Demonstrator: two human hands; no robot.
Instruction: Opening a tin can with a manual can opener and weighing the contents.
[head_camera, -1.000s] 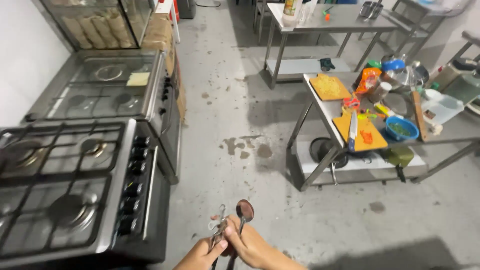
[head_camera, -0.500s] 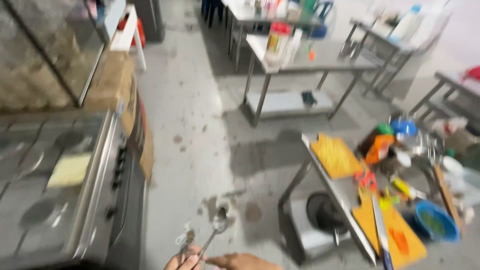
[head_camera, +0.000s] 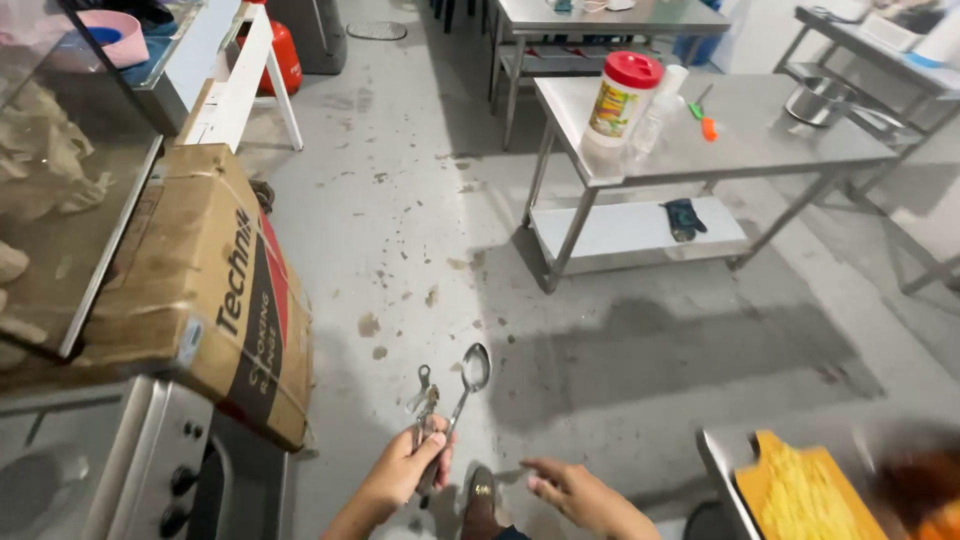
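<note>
My left hand is closed around a metal spoon and a small metal can opener, both pointing up and away from me. My right hand is beside it to the right, fingers spread, holding nothing. Both hands hover low over the grey concrete floor. A sandalled foot shows between them.
A cardboard box rests on the stove at my left. A steel table ahead carries a red-lidded jar; a glove lies on its lower shelf. An orange cutting board sits on a table corner at lower right.
The view has swung forward and left past the stove. The food-laden table has slid off to the right. My left hand still holds the utensils; the right hand has come away from them.
</note>
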